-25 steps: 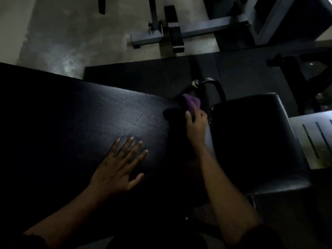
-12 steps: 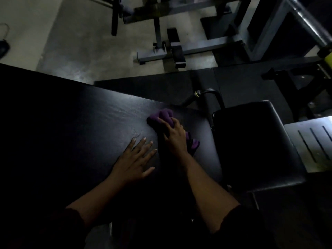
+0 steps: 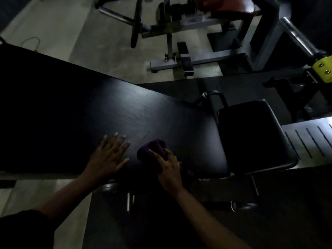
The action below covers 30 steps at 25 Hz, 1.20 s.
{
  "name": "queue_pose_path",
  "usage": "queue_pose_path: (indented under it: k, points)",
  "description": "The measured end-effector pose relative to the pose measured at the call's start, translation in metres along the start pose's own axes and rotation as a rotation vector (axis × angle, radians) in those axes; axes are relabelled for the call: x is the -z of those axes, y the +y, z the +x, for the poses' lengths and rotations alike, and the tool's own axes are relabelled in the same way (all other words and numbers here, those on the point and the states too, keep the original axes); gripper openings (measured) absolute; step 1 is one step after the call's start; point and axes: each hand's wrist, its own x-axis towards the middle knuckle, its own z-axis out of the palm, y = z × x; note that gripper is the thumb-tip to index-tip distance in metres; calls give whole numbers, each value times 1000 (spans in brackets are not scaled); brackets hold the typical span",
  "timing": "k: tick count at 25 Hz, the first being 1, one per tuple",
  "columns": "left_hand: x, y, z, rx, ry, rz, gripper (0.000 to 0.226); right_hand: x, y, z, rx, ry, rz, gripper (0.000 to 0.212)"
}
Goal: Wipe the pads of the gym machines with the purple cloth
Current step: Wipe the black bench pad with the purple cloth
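The right hand (image 3: 168,168) clenches the bunched purple cloth (image 3: 152,148) against the long pad (image 3: 125,114), near its front edge. The left hand (image 3: 109,155) lies flat and released just beside it. The cloth appears soft and light; grip it as a wad.

Dim light around me: pale concrete floor (image 3: 75,42) ahead, dark rubber mat (image 3: 179,90) beyond the bench, grey steel machine frame (image 3: 203,60) standing further back, yellow bracket (image 3: 322,69) far right.
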Motion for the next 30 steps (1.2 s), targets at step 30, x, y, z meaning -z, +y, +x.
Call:
queue_pose_path:
  k: [30]
  points:
    - [-7, 143, -113, 794, 528, -1197, 67, 69, -36, 6, -59, -136, 129, 55]
